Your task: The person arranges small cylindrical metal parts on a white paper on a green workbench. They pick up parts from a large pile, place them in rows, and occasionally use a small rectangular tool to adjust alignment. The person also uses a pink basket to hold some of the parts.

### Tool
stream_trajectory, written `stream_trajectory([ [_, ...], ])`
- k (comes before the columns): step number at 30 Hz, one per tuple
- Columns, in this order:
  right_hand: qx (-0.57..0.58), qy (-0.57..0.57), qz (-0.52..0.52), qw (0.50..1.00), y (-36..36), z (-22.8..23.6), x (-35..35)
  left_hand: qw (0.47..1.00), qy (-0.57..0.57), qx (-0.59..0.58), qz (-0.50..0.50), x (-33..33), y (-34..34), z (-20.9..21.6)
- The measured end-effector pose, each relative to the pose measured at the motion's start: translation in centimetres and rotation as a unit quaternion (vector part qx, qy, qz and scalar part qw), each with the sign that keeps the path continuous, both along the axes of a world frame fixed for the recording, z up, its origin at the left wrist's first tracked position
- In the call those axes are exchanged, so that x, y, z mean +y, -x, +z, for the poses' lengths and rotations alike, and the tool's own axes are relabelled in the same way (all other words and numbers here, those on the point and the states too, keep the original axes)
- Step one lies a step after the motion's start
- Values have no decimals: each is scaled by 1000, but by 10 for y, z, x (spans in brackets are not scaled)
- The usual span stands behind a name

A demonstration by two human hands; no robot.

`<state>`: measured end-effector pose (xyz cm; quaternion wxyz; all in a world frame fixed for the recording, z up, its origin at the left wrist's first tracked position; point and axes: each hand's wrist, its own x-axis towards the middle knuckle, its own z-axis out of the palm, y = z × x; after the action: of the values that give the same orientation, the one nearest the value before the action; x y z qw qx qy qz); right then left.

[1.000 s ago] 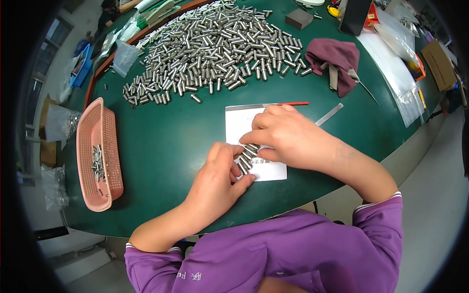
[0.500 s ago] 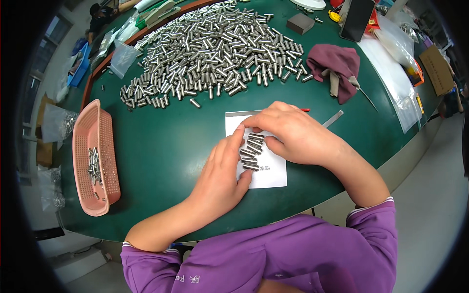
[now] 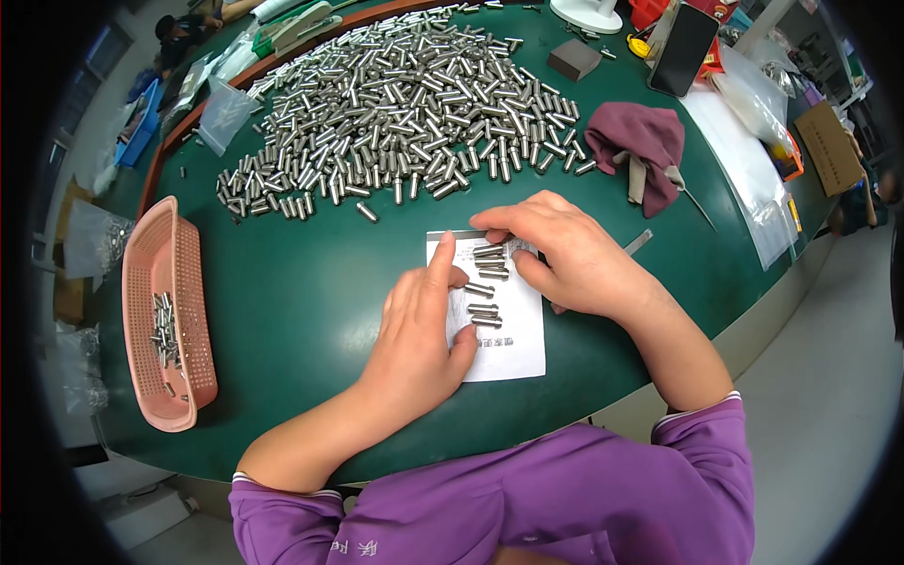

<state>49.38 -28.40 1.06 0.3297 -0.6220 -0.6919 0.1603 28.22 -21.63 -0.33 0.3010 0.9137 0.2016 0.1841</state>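
Observation:
A white paper sheet [image 3: 513, 344] lies on the green table [image 3: 311, 301] in front of me. Several short metal pins [image 3: 488, 282] lie in a loose column on it. My left hand [image 3: 419, 334] rests flat on the sheet's left edge, fingers stretched toward the pins and touching the nearest ones. My right hand [image 3: 565, 254] arches over the sheet's top right, fingertips on the upper pins. Neither hand grips anything. A big heap of the same metal pins [image 3: 405, 104] covers the far side of the table.
A pink plastic basket [image 3: 169, 315] with several pins stands at the left edge. A maroon cloth [image 3: 645, 141], a dark phone [image 3: 685, 38], a grey block [image 3: 574, 58] and clear plastic bags [image 3: 753, 113] lie at the far right. A cardboard box [image 3: 833, 146] stands beyond.
The hands have drawn apart over the sheet, and the pins that were bunched under them now lie spread in a column. The left hand has flattened, its fingers stretched out.

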Motion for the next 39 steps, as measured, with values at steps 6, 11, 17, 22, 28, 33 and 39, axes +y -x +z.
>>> stream_trajectory([
  [6,3,11,10,1000,-1,0,1,999,25,-2,-25,-1,2,2],
  [11,6,20,20,1000,0,3,1,998,45,-23,-24,-1,4,1],
  [17,-4,11,27,1000,1,2,1,1000,17,-12,-9,4,3,-1],
  [22,3,24,33,999,2,3,1,999,15,-29,-7,5,3,-4],
  [28,10,15,45,999,3,1,2,1000,16,-22,-13,5,2,-3],
  [33,10,26,49,998,4,1,0,999,28,-18,-21,5,2,-1],
  [39,17,22,64,998,4,1,0,999,40,-4,-27,5,3,-2],
])
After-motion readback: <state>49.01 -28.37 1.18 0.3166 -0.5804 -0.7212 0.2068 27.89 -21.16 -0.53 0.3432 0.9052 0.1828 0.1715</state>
